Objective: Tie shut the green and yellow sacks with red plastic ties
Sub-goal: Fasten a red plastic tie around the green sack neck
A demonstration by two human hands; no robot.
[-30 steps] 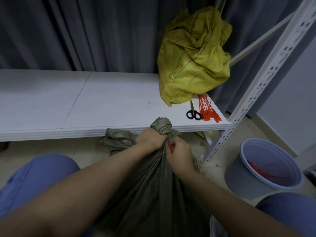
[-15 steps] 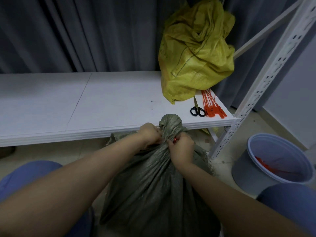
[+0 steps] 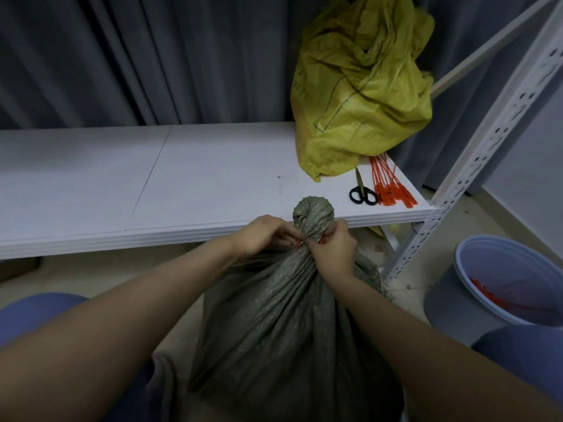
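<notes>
The person sits low in front of a white flat metal shelf (image 3: 213, 178) and holds a dull green woven plastic sack (image 3: 286, 324) that stands on the floor between the knees. The neck of this sack is gathered into a tight bunch, and its rounded top rises just over the front edge of the shelf. The left hand (image 3: 265, 236) is clenched on the left side of the neck, with the fingertips pinched together. The right hand (image 3: 333, 249) is clenched on the right side of the neck, and a small piece of a thin red plastic tie (image 3: 322, 239) shows between its fingers and the sack; I cannot tell how far the tie goes around. On the right end of the shelf a crumpled yellow woven sack (image 3: 362, 92) leans against the grey curtain (image 3: 152, 56). Just in front of it lie small black-handled scissors (image 3: 362, 191) and, touching them on the right, a bundle of loose red plastic ties (image 3: 391, 187), near the front right corner of the shelf. The left and middle part of the shelf is bare and gives much room. To the right, a white perforated upright post (image 3: 475, 166) stands close to the sack, and beyond it a round grey-blue plastic bucket (image 3: 463, 296) stands on the floor with red pieces inside.
</notes>
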